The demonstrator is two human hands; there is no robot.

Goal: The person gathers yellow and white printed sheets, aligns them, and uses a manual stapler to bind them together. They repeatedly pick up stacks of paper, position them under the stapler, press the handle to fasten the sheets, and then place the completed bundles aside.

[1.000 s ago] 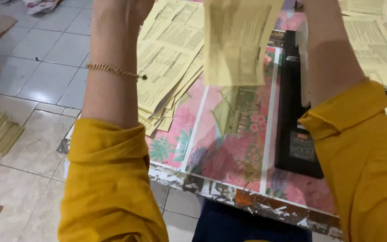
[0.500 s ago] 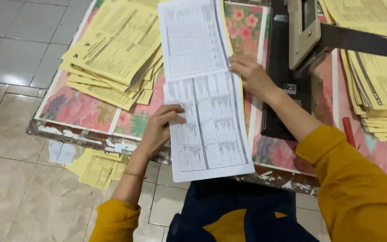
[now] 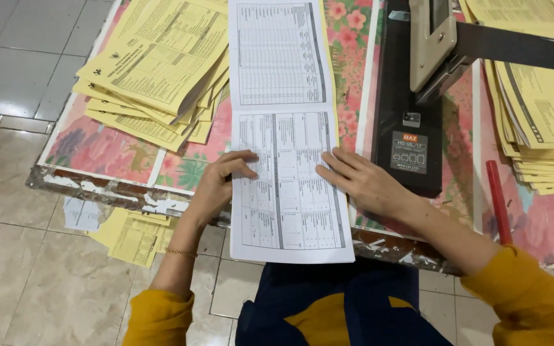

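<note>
A long white printed booklet (image 3: 286, 122) lies open on the flowered table (image 3: 110, 150), its near end hanging over the table's edge. My left hand (image 3: 222, 179) rests on its left side, fingers spread flat on the page. My right hand (image 3: 363, 182) presses its right side near the fold line across the middle. Neither hand grips anything; both lie on the paper. Yellow pages show under the white sheet's right edge.
A fanned stack of yellow printed booklets (image 3: 158, 67) lies left of the white one. A large black heavy-duty stapler (image 3: 418, 96) stands to the right. Another yellow stack (image 3: 540, 96) and a red pen (image 3: 498, 198) lie at far right. Loose yellow sheets (image 3: 129, 234) lie on the tiled floor.
A second ago both arms were raised holding a yellow booklet up. The booklet has since come down open on the table, white pages up, and both hands have flattened on it.
</note>
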